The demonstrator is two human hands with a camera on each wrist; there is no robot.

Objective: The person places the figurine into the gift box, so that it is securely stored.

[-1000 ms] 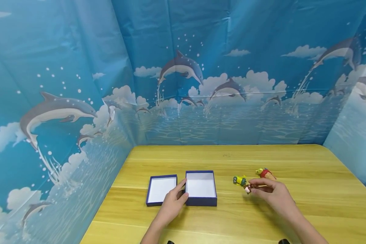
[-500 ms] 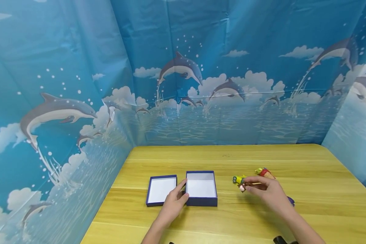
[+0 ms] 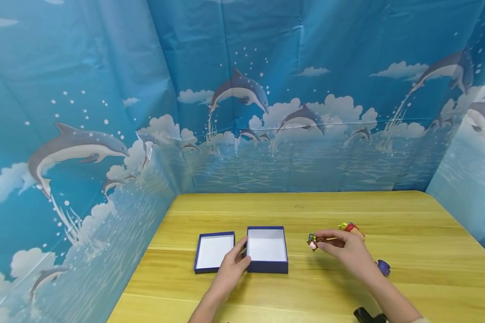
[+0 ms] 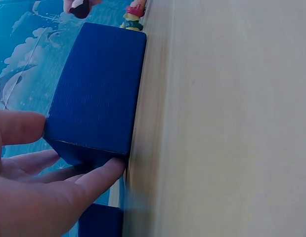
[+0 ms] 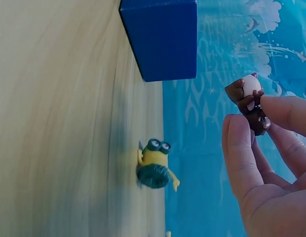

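Observation:
A small brown toy figurine with a pale face (image 5: 251, 89) is pinched between the thumb and fingertips of my right hand (image 3: 349, 251), raised off the table. Just behind it in the head view lies a yellow minion figurine with green goggles (image 5: 155, 163), mostly hidden there by the hand and the brown toy. My left hand (image 3: 230, 269) rests against the left side of an open blue box (image 3: 268, 267) with a white inside. In the left wrist view, its extended fingers (image 4: 98, 182) touch the box's side and one digit touches its upper corner.
A shallow blue box lid (image 3: 215, 252) lies white side up, left of the box. A red and yellow toy (image 3: 352, 228) lies beyond my right hand; a purple toy (image 3: 383, 268) sits beside that wrist. A dolphin-print sheet (image 3: 242, 134) hangs behind the wooden table (image 3: 307, 296).
My right hand has carried the brown figurine left and slightly away from me, now in front of the minion figurine. The purple toy has come into view. My left hand stays at the box.

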